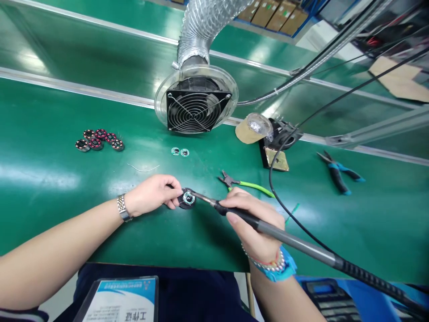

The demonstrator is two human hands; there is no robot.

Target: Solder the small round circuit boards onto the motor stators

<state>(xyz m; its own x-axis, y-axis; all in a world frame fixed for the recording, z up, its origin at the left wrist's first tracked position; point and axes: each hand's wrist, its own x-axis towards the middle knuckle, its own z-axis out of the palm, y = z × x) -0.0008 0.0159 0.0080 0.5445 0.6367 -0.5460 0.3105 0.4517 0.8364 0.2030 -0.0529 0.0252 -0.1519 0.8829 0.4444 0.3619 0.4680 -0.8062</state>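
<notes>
A small round black part with a green and white circuit board on top [188, 198] lies on the green bench. My left hand [157, 194] is closed in a pinch at its left edge; what is between the fingertips is too small to make out. From the right, my right hand [256, 219] grips a soldering iron [284, 235], whose tip meets the upper edge of the board. Just beyond that hand lie green-handled cutters [248, 183]. Two small round circuit boards [180, 152] rest farther back, and a thin bent wire [143, 170] lies behind my left hand.
Several round copper-wound coils [99, 140] sit at the left. A fume extractor fan [197, 112] hangs over the back. Right of it stand a tape-like roll [253, 128] and an iron stand with sponge [277, 159]. Blue-black pliers [338, 172] lie far right; the iron's cable [279, 197] loops across.
</notes>
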